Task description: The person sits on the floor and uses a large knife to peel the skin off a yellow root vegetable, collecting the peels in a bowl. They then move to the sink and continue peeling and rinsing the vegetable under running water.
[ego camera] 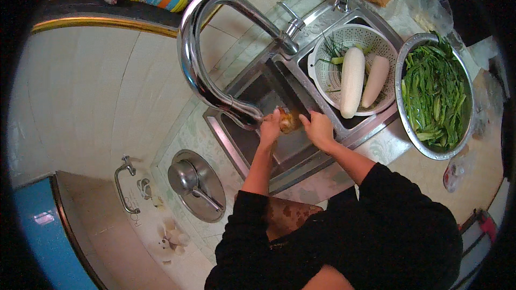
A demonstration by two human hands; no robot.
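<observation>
Over the left basin [258, 84] of a steel double sink, my left hand [270, 129] grips a small knobbly yellow-brown piece of food [287, 123], possibly ginger root. Just to its right is my right hand [319, 129], fingers curled and thumb pointing toward the piece. Whether it holds a small tool is not clear. A chrome gooseneck faucet [191, 44] arches over the basin, its spout end close to my left wrist. In the right basin sits a white plastic colander [322, 52] with a peeled white radish [352, 82], a second pale peeled piece [376, 78] and green scraps.
A steel bowl [400, 88] of leafy greens [437, 92] stands right of the sink. Left of it lies an oval steel dish [215, 185] with a steel ladle [183, 177]. Behind are a faucet lever [296, 24], a soap dispenser [342, 0] and a plastic bag [435, 10].
</observation>
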